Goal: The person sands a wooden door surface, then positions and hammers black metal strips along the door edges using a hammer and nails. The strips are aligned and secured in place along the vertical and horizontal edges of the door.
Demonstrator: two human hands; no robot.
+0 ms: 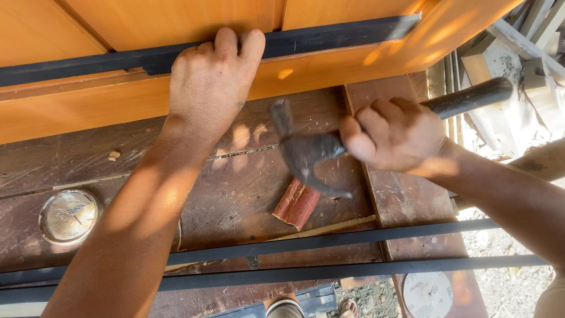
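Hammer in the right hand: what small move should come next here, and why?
Probably a short, controlled tap of the claw hammer onto the dark strip just right of the left hand. The right hand holds it raised, head towards the orange wooden panel, while the left fingers press the strip against the panel's edge. Fingers sit close, so keep the swing small.

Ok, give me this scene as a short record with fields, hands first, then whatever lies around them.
left hand: left hand presses a black strip against an orange wooden panel
right hand: right hand grips a claw hammer, head near the panel
bench: worn dark wooden boards
on bench: reddish wood scrap, round clock face
foreground: two more black strips
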